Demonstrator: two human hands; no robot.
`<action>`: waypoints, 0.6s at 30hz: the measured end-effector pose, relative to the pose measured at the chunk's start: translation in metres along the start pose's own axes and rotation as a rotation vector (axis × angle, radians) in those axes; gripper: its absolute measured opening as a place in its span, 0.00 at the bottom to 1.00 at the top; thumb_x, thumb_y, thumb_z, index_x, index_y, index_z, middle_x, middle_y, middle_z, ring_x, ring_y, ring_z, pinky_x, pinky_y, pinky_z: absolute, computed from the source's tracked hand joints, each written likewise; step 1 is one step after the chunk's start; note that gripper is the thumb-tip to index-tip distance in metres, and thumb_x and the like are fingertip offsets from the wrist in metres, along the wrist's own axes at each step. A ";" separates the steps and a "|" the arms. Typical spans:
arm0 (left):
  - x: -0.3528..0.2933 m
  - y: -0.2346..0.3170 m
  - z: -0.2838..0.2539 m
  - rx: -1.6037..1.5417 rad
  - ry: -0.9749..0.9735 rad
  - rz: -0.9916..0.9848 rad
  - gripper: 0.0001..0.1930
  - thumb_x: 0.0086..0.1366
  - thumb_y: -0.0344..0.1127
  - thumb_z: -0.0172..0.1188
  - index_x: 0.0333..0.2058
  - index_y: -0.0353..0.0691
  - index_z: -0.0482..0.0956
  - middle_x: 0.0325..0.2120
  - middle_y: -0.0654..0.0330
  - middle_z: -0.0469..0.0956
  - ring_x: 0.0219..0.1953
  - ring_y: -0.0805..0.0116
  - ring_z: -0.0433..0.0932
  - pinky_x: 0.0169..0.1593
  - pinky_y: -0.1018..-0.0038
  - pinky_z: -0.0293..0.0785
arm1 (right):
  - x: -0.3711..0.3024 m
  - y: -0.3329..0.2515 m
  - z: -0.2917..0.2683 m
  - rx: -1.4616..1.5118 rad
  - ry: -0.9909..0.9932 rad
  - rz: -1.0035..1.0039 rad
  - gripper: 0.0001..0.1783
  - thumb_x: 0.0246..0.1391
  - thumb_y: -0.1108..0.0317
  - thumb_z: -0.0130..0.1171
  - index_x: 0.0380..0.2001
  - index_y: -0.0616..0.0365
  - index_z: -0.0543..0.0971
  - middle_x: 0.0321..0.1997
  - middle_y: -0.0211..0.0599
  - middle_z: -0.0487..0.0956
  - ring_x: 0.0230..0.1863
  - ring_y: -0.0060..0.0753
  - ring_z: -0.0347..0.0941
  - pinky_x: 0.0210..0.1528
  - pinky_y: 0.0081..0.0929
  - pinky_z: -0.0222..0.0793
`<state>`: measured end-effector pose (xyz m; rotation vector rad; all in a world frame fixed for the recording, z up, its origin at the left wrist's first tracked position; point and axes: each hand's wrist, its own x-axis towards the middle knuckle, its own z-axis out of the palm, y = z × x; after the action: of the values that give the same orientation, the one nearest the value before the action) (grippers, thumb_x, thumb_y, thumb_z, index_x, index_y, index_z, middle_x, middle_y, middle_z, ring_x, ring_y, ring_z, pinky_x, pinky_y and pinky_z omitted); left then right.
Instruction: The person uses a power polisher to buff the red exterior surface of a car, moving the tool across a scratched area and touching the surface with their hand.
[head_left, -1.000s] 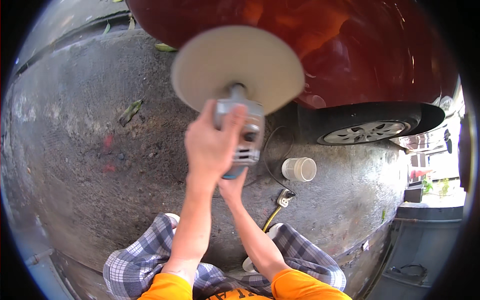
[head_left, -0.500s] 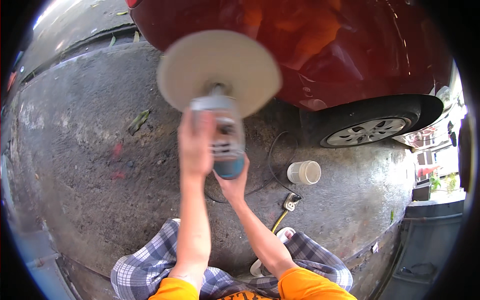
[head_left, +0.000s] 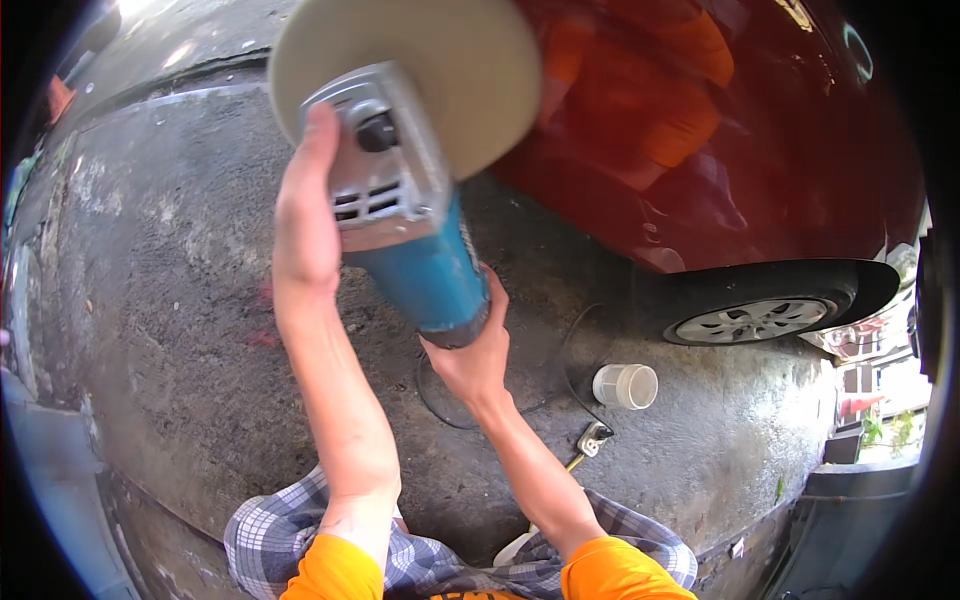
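A power polisher (head_left: 410,275) with a blue body and silver head is held up before me in both hands. Its large, round, cream-coloured pad (head_left: 480,90) is slightly blurred, at the dark red car body (head_left: 610,190); whether the two touch I cannot tell. My left hand (head_left: 305,220) grips the side of the silver head, thumb along its edge. My right hand (head_left: 475,360) is closed round the dark rear end of the blue body, its fingers partly hidden behind it.
At right is the car's wheel (head_left: 755,320). A whitish plastic tub (head_left: 626,386) lies on the concrete floor (head_left: 180,330), near a dark cord plugged into a white socket block (head_left: 594,439) on a yellow cord. Grey bins or panels (head_left: 855,530) line the lower right.
The polisher has swung up and to the left, tilting so its blue body and vents show larger. Both hands have stayed on it. The whole view has shifted a little.
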<state>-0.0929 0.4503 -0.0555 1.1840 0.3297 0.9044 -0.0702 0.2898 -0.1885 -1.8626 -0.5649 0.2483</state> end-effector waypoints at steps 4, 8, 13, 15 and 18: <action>-0.012 -0.005 0.007 0.000 0.032 -0.061 0.28 0.70 0.54 0.53 0.56 0.35 0.73 0.50 0.58 0.78 0.52 0.68 0.75 0.58 0.71 0.66 | -0.020 -0.001 -0.008 0.075 0.080 0.035 0.52 0.39 0.69 0.72 0.66 0.52 0.53 0.50 0.58 0.78 0.51 0.57 0.77 0.53 0.40 0.73; -0.021 -0.027 -0.023 -0.108 0.145 -0.188 0.30 0.70 0.55 0.52 0.57 0.34 0.71 0.53 0.57 0.76 0.53 0.67 0.75 0.59 0.70 0.67 | -0.022 -0.001 -0.025 -0.152 -0.081 0.075 0.52 0.37 0.70 0.71 0.65 0.50 0.54 0.46 0.58 0.79 0.48 0.60 0.78 0.51 0.41 0.74; -0.013 -0.011 0.005 -0.074 0.030 -0.097 0.27 0.70 0.54 0.52 0.55 0.35 0.73 0.48 0.59 0.78 0.49 0.69 0.77 0.56 0.71 0.69 | -0.019 -0.012 -0.033 -0.111 0.077 0.038 0.51 0.37 0.70 0.71 0.65 0.50 0.55 0.46 0.57 0.80 0.48 0.59 0.78 0.50 0.42 0.74; -0.005 0.001 0.010 -0.062 -0.006 -0.076 0.27 0.70 0.54 0.52 0.55 0.36 0.73 0.48 0.59 0.79 0.48 0.70 0.77 0.55 0.71 0.69 | -0.014 -0.017 -0.031 -0.068 0.101 0.003 0.51 0.38 0.70 0.71 0.65 0.49 0.55 0.46 0.57 0.80 0.48 0.59 0.78 0.49 0.42 0.74; 0.003 0.005 0.002 -0.068 -0.050 -0.052 0.27 0.70 0.54 0.51 0.54 0.36 0.73 0.47 0.58 0.79 0.48 0.69 0.77 0.55 0.72 0.70 | -0.005 -0.023 -0.027 -0.073 0.100 -0.029 0.51 0.38 0.69 0.71 0.65 0.48 0.55 0.44 0.56 0.80 0.48 0.59 0.78 0.49 0.42 0.74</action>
<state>-0.0914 0.4515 -0.0495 1.1286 0.2858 0.8336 -0.0690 0.2715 -0.1583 -1.9239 -0.5379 0.1155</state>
